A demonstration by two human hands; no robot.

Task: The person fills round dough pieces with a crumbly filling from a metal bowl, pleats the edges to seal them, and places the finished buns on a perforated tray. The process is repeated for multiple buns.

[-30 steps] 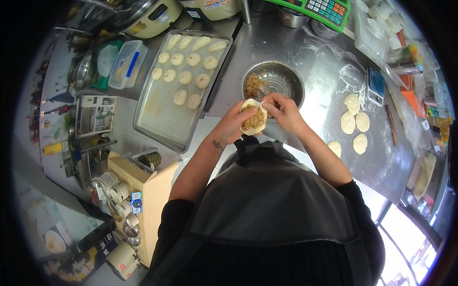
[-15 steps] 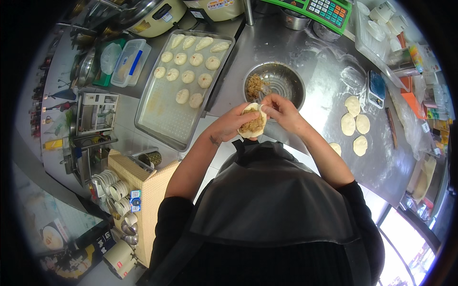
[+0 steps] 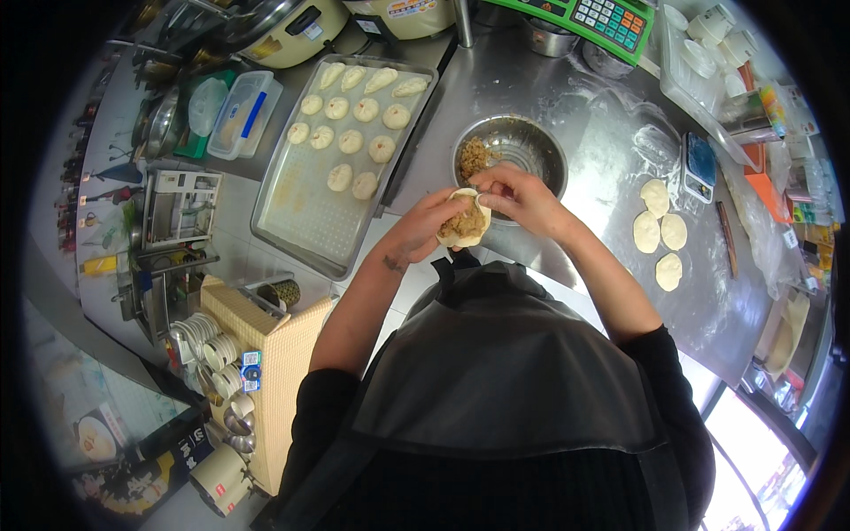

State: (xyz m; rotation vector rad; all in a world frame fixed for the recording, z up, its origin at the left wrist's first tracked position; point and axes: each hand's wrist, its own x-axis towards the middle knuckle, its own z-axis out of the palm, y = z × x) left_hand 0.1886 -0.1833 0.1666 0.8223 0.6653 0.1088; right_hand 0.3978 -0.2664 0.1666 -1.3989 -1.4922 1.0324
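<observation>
A round dough wrapper (image 3: 462, 237) with a heap of brown minced filling lies in my left hand (image 3: 425, 223), whose fingers curl round its left side with the thumb over the filling. My right hand (image 3: 524, 202) pinches the wrapper's upper right edge, with finger and thumb together. Just beyond my hands stands a steel bowl (image 3: 549, 157) with more filling (image 3: 476, 156) against its left side. To the left, a metal tray (image 3: 288, 208) holds several shaped buns (image 3: 351, 142), some round and some elongated. The undersides of the wrapper and my left fingers are hidden.
On the steel counter to the right lie several flat wrappers (image 3: 646, 232), a rolling pin (image 3: 727, 239) and a small blue scale (image 3: 699, 166). A green keypad scale (image 3: 611, 26) and cookers (image 3: 292, 35) stand at the back. A lidded plastic box (image 3: 241, 119) is left of the tray.
My right hand has shifted slightly up and inward along the wrapper's edge. The wrapper has turned and moved slightly left. A wrapper near my right forearm is now out of sight.
</observation>
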